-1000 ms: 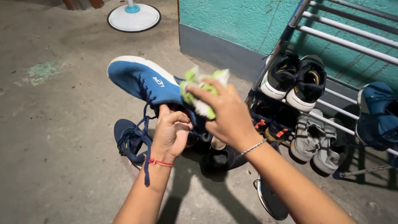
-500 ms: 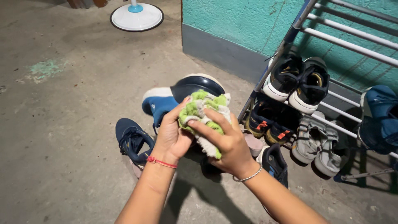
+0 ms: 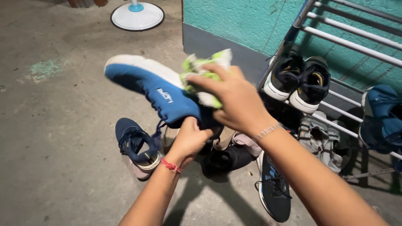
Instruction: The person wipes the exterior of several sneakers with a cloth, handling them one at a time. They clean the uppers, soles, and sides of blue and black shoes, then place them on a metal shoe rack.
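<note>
A navy sneaker point(image 3: 136, 146) lies on the floor at eight o'clock. The left hand point(image 3: 190, 138) grips the raised blue shoe point(image 3: 157, 90) from below. At twelve o'clock, the right hand point(image 3: 234, 98) presses a clutched green-white cloth point(image 3: 203, 73) against it.

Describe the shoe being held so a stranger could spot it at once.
Start at the shoe rack against the teal wall; just left of it, the two hands are raised above a heap of shoes on the floor. The left hand grips the blue shoe while the right hand presses a green cloth on it. It alone is bright blue, white-soled and off the ground.
</note>
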